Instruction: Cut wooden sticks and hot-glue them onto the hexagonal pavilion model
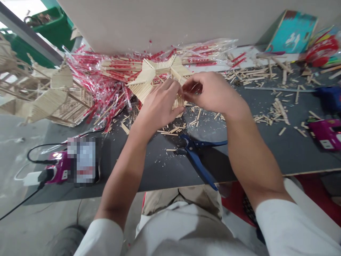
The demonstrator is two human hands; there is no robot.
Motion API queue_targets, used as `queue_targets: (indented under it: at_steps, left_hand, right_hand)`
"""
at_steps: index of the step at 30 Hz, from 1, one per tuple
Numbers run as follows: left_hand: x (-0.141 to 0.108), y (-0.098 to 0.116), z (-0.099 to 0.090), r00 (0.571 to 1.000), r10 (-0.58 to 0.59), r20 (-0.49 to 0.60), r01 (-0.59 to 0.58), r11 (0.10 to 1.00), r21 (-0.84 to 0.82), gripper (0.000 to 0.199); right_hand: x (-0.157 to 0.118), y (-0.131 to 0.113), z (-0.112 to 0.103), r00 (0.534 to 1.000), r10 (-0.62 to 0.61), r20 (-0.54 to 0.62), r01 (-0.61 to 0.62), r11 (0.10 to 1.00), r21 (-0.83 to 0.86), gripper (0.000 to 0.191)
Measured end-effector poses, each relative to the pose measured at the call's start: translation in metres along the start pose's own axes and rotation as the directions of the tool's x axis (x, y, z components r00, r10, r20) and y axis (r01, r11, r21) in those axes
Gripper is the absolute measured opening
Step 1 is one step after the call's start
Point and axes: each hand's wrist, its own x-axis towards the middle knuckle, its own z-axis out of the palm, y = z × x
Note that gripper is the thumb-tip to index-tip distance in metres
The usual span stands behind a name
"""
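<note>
The left hand (158, 105) and right hand (213, 91) cover the middle of the star-shaped chopstick frame (142, 80), so whatever the fingers pinch can't be made out. At 8 o'clock, a pixelated patch (81, 160) blurs whatever sits there. Right edge cuts off a magenta tool (326, 134) at 3 o'clock; left edge cuts a chopstick structure (60, 80) at 9 o'clock and a green bin (45, 35) at 10 o'clock.

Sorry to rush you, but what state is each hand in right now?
Left hand: closed on the wooden stick star.
Right hand: curled at the star's edge; whether it is holding anything cannot be told.
</note>
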Motion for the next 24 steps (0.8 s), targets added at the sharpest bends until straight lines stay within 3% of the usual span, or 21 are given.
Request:
queue_targets:
  at_steps: [6, 16, 24]
  left_hand:
    - [0.0002, 0.0, -0.002, 1.0, 0.022, -0.005, -0.022, 0.999, 0.028, 0.033]
    - [0.0, 0.0032, -0.004, 1.0, 0.023, 0.006, -0.023, 1.0, 0.008, 0.024]
    - [0.0021, -0.0022, -0.0013, 1.0, -0.002, 0.017, 0.002, 1.0, -0.02, 0.028]
  right_hand:
    - [-0.0007, 0.0053, -0.004, 1.0, 0.022, 0.006, -0.022, 1.0, 0.01, 0.012]
    - [-0.0001, 0.0058, -0.0029, 0.998, 0.058, -0.01, -0.058, 0.998, 0.005, 0.018]
    - [-0.0009, -0.0006, -0.0019, 0.999, 0.036, -0.007, -0.036, 0.999, -0.008, 0.018]
